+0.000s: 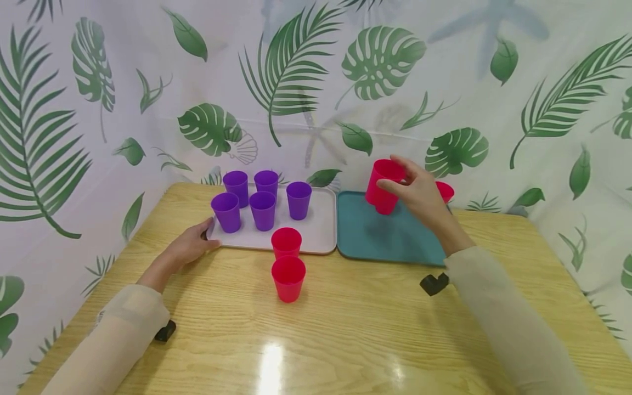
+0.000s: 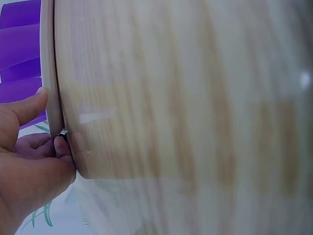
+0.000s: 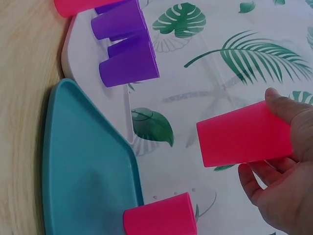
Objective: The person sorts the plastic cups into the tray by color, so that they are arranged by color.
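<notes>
My right hand (image 1: 419,189) grips a red cup (image 1: 379,184) by its side, raised above the teal tray (image 1: 395,241). Thumb and fingers curve around that cup in the right wrist view. Below it, another red cup (image 1: 387,207) is partly hidden by the held one. One more red cup (image 1: 445,191) shows behind my right wrist. On the left, my left hand (image 1: 190,241) holds the near left corner of the white tray (image 1: 318,225), thumb on the rim and fingers tucked beneath. Several purple cups (image 1: 298,200) stand upright on this tray.
Two red cups stand upright in front of the white tray: a nearer one (image 1: 288,282) on the wooden table (image 1: 345,334) and a farther one (image 1: 286,241) overlapping the tray's front edge. A leaf-patterned cloth (image 1: 306,66) hangs behind the table.
</notes>
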`<state>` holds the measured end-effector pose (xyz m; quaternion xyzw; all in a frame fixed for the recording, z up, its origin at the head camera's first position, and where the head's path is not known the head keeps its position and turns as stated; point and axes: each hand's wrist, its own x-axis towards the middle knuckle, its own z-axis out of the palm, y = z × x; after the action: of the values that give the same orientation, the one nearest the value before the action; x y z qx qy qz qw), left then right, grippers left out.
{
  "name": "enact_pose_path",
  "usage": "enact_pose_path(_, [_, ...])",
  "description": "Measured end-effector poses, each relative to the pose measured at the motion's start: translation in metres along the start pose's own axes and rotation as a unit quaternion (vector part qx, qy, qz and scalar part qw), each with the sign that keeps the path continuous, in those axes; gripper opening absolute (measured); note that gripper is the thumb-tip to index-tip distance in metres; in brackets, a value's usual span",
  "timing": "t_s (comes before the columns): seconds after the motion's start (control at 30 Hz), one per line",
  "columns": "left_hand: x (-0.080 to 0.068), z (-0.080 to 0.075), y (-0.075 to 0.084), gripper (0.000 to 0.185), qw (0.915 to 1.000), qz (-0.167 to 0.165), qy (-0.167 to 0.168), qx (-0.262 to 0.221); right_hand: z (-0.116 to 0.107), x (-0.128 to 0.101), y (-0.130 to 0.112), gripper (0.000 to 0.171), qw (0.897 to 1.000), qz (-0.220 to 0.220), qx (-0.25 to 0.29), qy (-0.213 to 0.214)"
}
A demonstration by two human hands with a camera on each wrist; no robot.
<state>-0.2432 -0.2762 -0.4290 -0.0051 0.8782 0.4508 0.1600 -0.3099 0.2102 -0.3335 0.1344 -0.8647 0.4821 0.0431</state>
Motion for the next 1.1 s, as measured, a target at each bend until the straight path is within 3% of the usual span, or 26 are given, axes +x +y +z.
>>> enact_pose_path(0.5, [0.001,-0.002,-0.001,0.079,1.0000,-0.008,0.002,0.001,0.041,0.033,0.038,0.078,1.000,0.003,0.003,0.013])
enact_pose_path(0.8, [0.000,-0.001,0.000,0.078,1.0000,-0.002,0.003,0.004,0.070,0.041,0.055,0.077,0.999,0.009,-0.030,0.012])
enact_pose_path(1.1, [0.001,0.000,0.000,0.078,1.0000,-0.001,0.003,0.008,0.083,0.043,0.066,0.077,0.999,0.012,-0.031,0.030])
